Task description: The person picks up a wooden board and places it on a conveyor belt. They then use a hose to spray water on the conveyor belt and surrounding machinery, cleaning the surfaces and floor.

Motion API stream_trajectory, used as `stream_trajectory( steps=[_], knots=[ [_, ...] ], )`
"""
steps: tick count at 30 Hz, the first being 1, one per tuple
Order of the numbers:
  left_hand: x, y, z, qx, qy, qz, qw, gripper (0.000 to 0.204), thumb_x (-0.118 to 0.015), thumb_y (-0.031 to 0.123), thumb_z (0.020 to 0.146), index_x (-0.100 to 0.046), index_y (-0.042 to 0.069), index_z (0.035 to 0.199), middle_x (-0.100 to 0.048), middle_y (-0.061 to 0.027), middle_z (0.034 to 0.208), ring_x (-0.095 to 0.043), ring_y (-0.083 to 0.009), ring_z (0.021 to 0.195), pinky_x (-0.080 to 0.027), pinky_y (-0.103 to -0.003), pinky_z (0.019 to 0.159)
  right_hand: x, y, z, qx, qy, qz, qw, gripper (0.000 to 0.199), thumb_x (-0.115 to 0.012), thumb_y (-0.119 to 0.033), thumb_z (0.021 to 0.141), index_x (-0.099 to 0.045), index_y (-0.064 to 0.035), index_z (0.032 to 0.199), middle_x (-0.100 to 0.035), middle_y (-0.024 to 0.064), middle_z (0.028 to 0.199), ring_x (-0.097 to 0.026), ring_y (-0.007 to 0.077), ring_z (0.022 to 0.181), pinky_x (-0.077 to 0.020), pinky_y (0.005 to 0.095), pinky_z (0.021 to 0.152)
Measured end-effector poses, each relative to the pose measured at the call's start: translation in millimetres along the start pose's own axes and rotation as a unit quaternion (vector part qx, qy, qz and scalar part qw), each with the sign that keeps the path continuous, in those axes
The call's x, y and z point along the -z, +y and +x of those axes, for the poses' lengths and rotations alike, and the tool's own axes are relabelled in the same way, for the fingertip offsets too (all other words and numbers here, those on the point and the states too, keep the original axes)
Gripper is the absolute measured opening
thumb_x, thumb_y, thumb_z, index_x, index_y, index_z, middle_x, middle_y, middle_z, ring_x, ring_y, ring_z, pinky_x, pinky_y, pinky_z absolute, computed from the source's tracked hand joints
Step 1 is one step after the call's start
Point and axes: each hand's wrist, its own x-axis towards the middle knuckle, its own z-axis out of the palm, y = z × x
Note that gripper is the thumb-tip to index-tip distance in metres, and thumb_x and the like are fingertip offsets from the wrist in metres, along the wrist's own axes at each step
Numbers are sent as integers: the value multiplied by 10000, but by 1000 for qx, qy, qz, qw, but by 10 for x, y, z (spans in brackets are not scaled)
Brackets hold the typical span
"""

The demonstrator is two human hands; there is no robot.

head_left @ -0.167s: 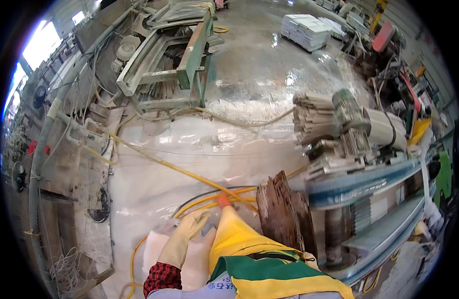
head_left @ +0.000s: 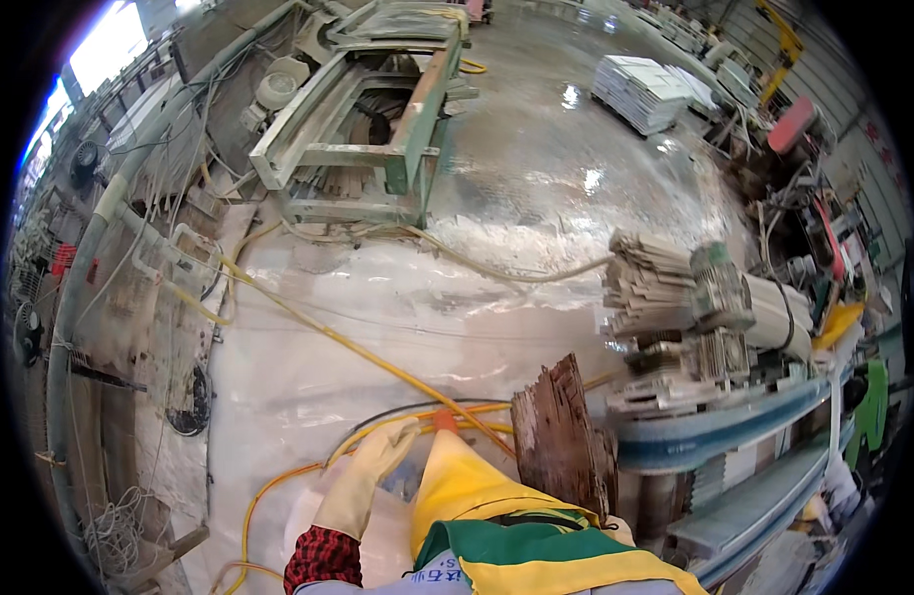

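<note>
yellow rubber covers the left hand (head_left: 369,476), which is seen raised over the wet floor (head_left: 397,297) with its gloved fingers held loosely together and curled slightly, gripping nothing. just beyond its fingertips a yellow hose (head_left: 318,327) is laid across the floor, and just to its right a yellow apron (head_left: 467,486) is seen, with a stack of dark worn boards (head_left: 561,436) further right. the right hand cannot be made out.

Your left hand (head_left: 363,481) hangs low centre above the floor (head_left: 377,307); hoses (head_left: 328,337) cross the floor ahead of it. Worn pallet (head_left: 561,436) stands just right; stacked slabs (head_left: 650,283) on the machine (head_left: 734,327) farther right; frame (head_left: 377,119) far ahead.
</note>
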Motion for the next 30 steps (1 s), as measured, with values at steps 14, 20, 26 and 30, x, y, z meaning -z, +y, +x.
stream_trajectory(
  steps=[14,20,26,30],
  knots=[
    [763,-291,483,110,78,-164,977,293,-558,69,930,-586,-1,1214,-688,-148,1111,-642,-224,1061,-477,-313,920,1043,-2779,1068,-41,91,-159,982,295,-698,-253,822,-671,10,954,-685,230,956,-654,367,926,-510,379,777],
    [830,-570,426,124,111,-166,972,299,-549,109,941,-587,-4,1215,-675,-166,1141,-638,-229,1080,-475,-308,926,1304,-3388,1745,-32,116,-81,989,329,-689,-119,818,-662,11,1118,-699,115,1046,-643,199,929,-502,349,822],
    [1143,-427,1012,140,101,-179,969,401,-526,170,960,-521,-32,1306,-640,-139,1218,-596,-218,1135,-461,-345,975,1598,-4061,2205,-15,111,-94,989,325,-709,-154,830,-669,-13,1120,-708,100,999,-640,190,865,-506,346,772],
    [1455,95,1941,160,-9,-392,906,436,-548,234,967,-511,-21,1318,-634,-124,1196,-609,-209,1087,-483,-338,940,1736,-4738,2360,-47,108,-52,992,322,-716,-164,819,-670,-15,1101,-709,114,974,-653,207,813,-516,377,738]
  ],
)
